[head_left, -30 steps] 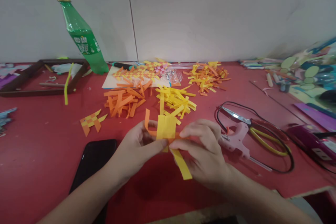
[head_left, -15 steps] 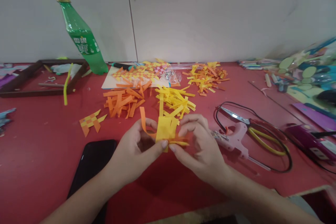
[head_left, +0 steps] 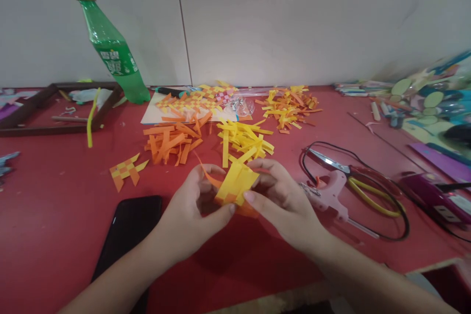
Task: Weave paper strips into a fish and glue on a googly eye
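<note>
Between both hands are yellow and orange paper strips (head_left: 237,182), woven together and held just above the red table. My left hand (head_left: 200,206) pinches their lower left edge with the thumb in front, and a loose orange strip curls up past its fingers. At the right edge my right hand (head_left: 281,194) grips the same strips, its thumb pressed on the yellow face and fingers behind. Beyond the hands lie a pile of yellow strips (head_left: 245,138) and a pile of orange strips (head_left: 171,142). A woven paper fish (head_left: 127,170) rests to the left.
A black phone (head_left: 128,235) lies beside my left forearm. To the right are a pink glue gun (head_left: 333,196), scissors (head_left: 362,194) and a purple power strip (head_left: 436,201). A green bottle (head_left: 116,54) and a dark frame (head_left: 27,110) stand near the wall.
The woven strips have tilted and turned between my hands. My right thumb has moved up onto the yellow face, and the loose orange strip has swung lower to the left.
</note>
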### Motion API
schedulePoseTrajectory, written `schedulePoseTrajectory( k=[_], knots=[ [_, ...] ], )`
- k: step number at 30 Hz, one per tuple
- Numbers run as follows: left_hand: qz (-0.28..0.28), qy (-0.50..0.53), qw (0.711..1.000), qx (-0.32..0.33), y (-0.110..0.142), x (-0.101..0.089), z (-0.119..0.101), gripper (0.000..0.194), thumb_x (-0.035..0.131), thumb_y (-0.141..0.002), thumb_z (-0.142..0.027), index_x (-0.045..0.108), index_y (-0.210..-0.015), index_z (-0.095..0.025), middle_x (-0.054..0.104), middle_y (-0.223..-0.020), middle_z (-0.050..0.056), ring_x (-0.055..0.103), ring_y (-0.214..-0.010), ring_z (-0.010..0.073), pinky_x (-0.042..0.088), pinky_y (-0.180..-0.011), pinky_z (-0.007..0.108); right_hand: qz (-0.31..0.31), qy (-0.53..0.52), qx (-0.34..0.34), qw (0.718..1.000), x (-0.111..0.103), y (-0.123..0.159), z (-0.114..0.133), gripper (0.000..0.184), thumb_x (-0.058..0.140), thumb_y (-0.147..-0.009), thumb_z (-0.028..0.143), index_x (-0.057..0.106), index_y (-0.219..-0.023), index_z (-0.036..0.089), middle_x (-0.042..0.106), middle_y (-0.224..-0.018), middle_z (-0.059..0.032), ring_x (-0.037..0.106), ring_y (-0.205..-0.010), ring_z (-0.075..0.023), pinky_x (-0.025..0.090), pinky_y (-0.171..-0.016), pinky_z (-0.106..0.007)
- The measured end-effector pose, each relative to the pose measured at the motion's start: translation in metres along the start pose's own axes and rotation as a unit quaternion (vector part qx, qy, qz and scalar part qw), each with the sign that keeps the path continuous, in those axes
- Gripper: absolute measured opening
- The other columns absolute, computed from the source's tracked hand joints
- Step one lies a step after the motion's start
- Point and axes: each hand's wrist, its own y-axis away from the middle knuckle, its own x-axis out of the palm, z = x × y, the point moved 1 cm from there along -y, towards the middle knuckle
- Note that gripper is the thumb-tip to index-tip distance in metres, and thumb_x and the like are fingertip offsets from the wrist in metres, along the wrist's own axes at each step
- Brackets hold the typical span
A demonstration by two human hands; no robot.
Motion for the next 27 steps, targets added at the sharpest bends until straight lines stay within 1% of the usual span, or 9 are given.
schedulePoseTrajectory(
  k=[2,4,6,10,14,18,22,24,27],
  knots=[
    [-0.011,0.011,1.0,0.007,-0.001,0.0,0.001,0.041,0.074,-0.079,-0.018,0.048,-0.109,-0.025,0.074,-0.095,0.001,0.073,-0.083,0.0154,0.057,-0.072,0.023,-0.026,0.023,-0.03,0.999,0.0,0.0,-0.001,0.029,0.066,-0.087,0.026,0.05,-0.111,0.026,0.062,-0.082,0.0019,0.063,-0.074,-0.012,0.054,-0.064,-0.024],
    [-0.018,0.031,0.999,0.012,-0.002,0.0,0.002,0.041,0.074,-0.079,-0.019,0.049,-0.112,-0.025,0.073,-0.102,0.002,0.073,-0.088,0.0164,0.059,-0.075,0.026,-0.062,0.05,-0.083,0.993,-0.001,0.001,-0.001,0.024,0.066,-0.086,0.024,0.05,-0.104,0.027,0.061,-0.086,0.0011,0.062,-0.078,-0.0123,0.054,-0.068,-0.025],
    [-0.023,0.043,0.999,0.016,-0.003,-0.001,0.004,0.037,0.074,-0.08,-0.021,0.053,-0.11,-0.024,0.072,-0.105,0.003,0.072,-0.091,0.0174,0.059,-0.078,0.028,-0.083,0.093,-0.137,0.983,-0.002,0.002,-0.002,0.018,0.066,-0.086,0.022,0.053,-0.097,0.026,0.06,-0.09,0.0001,0.061,-0.082,-0.0131,0.054,-0.072,-0.027],
    [-0.024,0.019,0.999,0.01,-0.004,-0.002,0.005,0.025,0.076,-0.079,-0.025,0.064,-0.101,-0.02,0.074,-0.102,0.005,0.072,-0.093,0.0188,0.057,-0.082,0.028,-0.062,0.193,-0.188,0.961,-0.006,0.003,-0.001,0.016,0.066,-0.085,0.019,0.059,-0.098,0.025,0.06,-0.09,-0.0013,0.059,-0.083,-0.0149,0.052,-0.075,-0.029],
    [-0.022,-0.018,1.0,-0.007,-0.004,-0.003,0.004,0.017,0.074,-0.079,-0.029,0.071,-0.092,-0.019,0.076,-0.091,0.005,0.071,-0.09,0.0209,0.055,-0.081,0.029,-0.043,0.23,-0.242,0.942,-0.007,0.002,0.002,0.018,0.067,-0.084,0.014,0.063,-0.097,0.025,0.064,-0.09,-0.0014,0.061,-0.085,-0.0152,0.053,-0.074,-0.029],
    [-0.028,-0.054,0.998,0.004,-0.004,-0.003,0.001,0.014,0.072,-0.077,-0.03,0.071,-0.081,-0.017,0.075,-0.084,0.005,0.068,-0.084,0.0212,0.054,-0.076,0.03,-0.056,0.25,-0.264,0.93,-0.007,0.003,0.006,0.016,0.068,-0.083,0.013,0.065,-0.095,0.022,0.065,-0.087,-0.0016,0.062,-0.082,-0.0141,0.053,-0.072,-0.027],
    [-0.043,-0.094,0.995,0.008,-0.004,-0.004,0.001,0.018,0.071,-0.077,-0.034,0.068,-0.072,-0.017,0.069,-0.072,0.002,0.063,-0.07,0.0177,0.05,-0.062,0.027,-0.051,0.285,-0.279,0.915,-0.006,0.002,0.009,0.015,0.069,-0.084,0.014,0.068,-0.096,0.022,0.063,-0.09,-0.0027,0.063,-0.083,-0.0135,0.055,-0.073,-0.027],
    [-0.039,-0.092,0.995,0.002,-0.003,-0.003,0.001,0.018,0.071,-0.078,-0.034,0.066,-0.072,-0.017,0.067,-0.069,0.001,0.061,-0.066,0.0163,0.047,-0.058,0.025,-0.043,0.297,-0.279,0.912,-0.006,0.002,0.01,0.016,0.069,-0.084,0.015,0.07,-0.098,0.023,0.062,-0.093,-0.0032,0.063,-0.085,-0.0139,0.055,-0.075,-0.027],
    [-0.022,-0.056,0.998,-0.003,-0.002,-0.002,0.0,0.012,0.072,-0.079,-0.029,0.068,-0.076,-0.018,0.069,-0.073,0.0,0.061,-0.068,0.0149,0.048,-0.061,0.024,-0.036,0.304,-0.267,0.914,-0.007,0.003,0.009,0.018,0.067,-0.084,0.015,0.071,-0.098,0.025,0.061,-0.097,-0.0047,0.063,-0.089,-0.0155,0.056,-0.076,-0.03]
  ],
)
